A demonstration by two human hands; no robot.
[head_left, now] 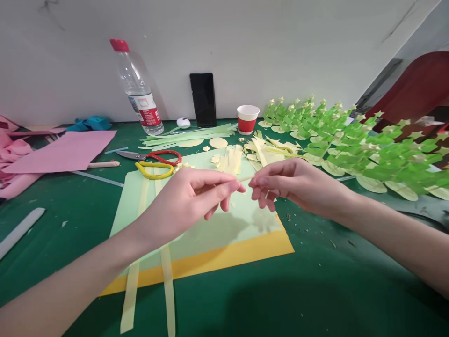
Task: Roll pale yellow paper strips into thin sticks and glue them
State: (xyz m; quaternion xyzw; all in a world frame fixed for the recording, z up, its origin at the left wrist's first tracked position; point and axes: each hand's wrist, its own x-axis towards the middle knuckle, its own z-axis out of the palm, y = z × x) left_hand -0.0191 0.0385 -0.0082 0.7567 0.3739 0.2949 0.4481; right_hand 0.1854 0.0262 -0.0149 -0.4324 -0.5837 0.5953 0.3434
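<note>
My left hand and my right hand meet above a pale green paper sheet that lies on a yellow sheet. Both hands are closed in a pinch on a thin pale stick that runs between the fingertips. Two long pale yellow paper strips lie across the sheets toward me. Two pairs of scissors, one red-handled and one yellow-handled, rest just beyond my left hand.
A green mat covers the table. Many small green paper trees stand at the right. A water bottle, a black phone and a red paper cup stand by the wall. Pink paper lies at the left. Yellow scraps lie mid-table.
</note>
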